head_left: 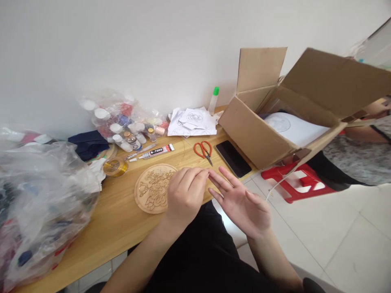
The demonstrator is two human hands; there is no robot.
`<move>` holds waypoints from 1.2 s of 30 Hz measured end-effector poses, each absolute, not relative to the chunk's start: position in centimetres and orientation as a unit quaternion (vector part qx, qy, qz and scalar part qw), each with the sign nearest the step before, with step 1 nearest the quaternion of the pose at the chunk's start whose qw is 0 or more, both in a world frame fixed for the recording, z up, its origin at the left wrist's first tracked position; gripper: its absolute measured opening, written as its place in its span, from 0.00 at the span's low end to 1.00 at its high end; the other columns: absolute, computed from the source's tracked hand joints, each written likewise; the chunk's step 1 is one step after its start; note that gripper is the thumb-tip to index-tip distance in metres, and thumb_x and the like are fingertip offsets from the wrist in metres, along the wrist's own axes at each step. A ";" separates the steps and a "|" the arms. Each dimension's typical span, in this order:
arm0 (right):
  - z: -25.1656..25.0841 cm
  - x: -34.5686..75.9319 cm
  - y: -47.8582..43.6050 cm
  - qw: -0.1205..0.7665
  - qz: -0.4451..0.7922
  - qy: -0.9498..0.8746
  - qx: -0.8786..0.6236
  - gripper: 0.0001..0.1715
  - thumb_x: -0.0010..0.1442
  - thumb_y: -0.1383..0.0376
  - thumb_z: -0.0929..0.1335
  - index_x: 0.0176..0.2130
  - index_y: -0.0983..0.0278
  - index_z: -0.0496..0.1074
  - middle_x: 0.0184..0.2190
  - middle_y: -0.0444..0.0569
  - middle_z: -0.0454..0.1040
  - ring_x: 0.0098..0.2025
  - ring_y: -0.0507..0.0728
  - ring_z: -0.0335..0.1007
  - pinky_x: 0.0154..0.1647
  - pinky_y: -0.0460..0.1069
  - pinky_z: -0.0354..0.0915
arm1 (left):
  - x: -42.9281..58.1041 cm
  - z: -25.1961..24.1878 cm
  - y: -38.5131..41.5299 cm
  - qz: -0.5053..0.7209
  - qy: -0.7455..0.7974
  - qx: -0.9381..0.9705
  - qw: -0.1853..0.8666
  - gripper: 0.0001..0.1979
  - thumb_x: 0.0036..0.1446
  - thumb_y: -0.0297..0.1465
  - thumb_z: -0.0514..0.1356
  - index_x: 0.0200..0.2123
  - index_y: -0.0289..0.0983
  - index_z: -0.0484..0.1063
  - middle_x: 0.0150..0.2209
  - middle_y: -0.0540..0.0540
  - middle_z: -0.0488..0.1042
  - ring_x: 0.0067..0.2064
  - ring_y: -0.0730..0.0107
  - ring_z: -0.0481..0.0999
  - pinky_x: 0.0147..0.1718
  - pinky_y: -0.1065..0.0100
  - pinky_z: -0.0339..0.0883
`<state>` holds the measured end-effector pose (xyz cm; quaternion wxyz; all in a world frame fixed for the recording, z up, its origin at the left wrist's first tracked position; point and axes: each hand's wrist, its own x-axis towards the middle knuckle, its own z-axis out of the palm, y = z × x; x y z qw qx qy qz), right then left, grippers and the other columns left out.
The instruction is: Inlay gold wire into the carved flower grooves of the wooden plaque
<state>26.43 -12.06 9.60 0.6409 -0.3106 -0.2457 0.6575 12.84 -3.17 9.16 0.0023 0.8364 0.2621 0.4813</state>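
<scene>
A wooden table [113, 219] runs along a plain pale wall [171, 44], and on it a carved wooden disc [151, 191] lies flat, floral face up, probably so that its grooves stay in sight and within reach. The left hand [187, 193] covers the disc's right edge in this view, its fingers curled and their tips pinched together at a fingertip of the right hand [244, 203], which is spread palm up farther right of the disc. That flat palm may serve as a steady support; anything pinched there is too small to make out. Just beyond the disc, a glue tube [157, 151] and red-handled scissors [203, 152] lie loose, seemingly kept handy. To the left of the disc sits a spool [115, 167] of gold-coloured wire or thread, and farther left a large plastic bag [51, 203] bulges with mixed contents hard to identify. Beyond the disc, a clear bag [117, 108] holds white-capped containers and coloured bits, beside a small glass bottle [132, 140] with a label. Well to the right of the disc, a cardboard box [247, 130] stands with raised flaps, holding paper [299, 128] that bears a round drawing.
</scene>
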 end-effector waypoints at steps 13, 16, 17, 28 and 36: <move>9.1 25.7 -12.3 0.654 0.650 -0.269 -0.280 0.34 0.54 0.47 0.64 0.59 0.51 0.64 0.65 0.43 0.60 0.69 0.60 0.48 0.66 0.60 0.51 | 13.7 10.0 -4.1 0.545 0.276 0.789 0.072 0.06 0.58 0.20 0.59 0.38 0.32 0.72 0.36 0.43 0.78 0.39 0.67 0.77 0.39 0.66 0.72; 9.0 25.6 -12.4 0.645 0.644 -0.270 -0.309 0.38 0.51 0.43 0.64 0.59 0.50 0.63 0.65 0.44 0.61 0.68 0.62 0.50 0.64 0.62 0.53 | 13.8 10.2 -4.5 0.558 0.275 0.777 0.091 0.07 0.58 0.21 0.60 0.39 0.33 0.73 0.38 0.43 0.78 0.40 0.68 0.78 0.40 0.66 0.73; 8.9 25.6 -12.4 0.639 0.641 -0.273 -0.325 0.40 0.50 0.41 0.64 0.59 0.50 0.62 0.65 0.44 0.61 0.68 0.62 0.51 0.63 0.62 0.54 | 13.8 10.3 -4.6 0.562 0.276 0.774 0.094 0.07 0.58 0.21 0.60 0.40 0.34 0.73 0.38 0.44 0.78 0.40 0.68 0.78 0.40 0.66 0.74; 8.0 25.3 -12.8 0.636 0.664 -0.284 -0.272 0.36 0.50 0.39 0.63 0.57 0.44 0.63 0.62 0.40 0.65 0.64 0.61 0.57 0.58 0.59 0.59 | 12.6 10.7 -5.4 0.559 0.264 0.780 0.096 0.07 0.56 0.21 0.61 0.40 0.35 0.72 0.39 0.44 0.78 0.41 0.68 0.78 0.41 0.66 0.74; 8.2 25.0 -12.5 0.623 0.690 -0.278 -0.240 0.34 0.50 0.40 0.64 0.55 0.42 0.67 0.59 0.38 0.69 0.61 0.61 0.63 0.56 0.58 0.62 | 11.7 11.5 -5.6 0.529 0.273 0.800 0.081 0.06 0.60 0.23 0.59 0.42 0.34 0.71 0.40 0.44 0.80 0.41 0.70 0.80 0.40 0.67 0.75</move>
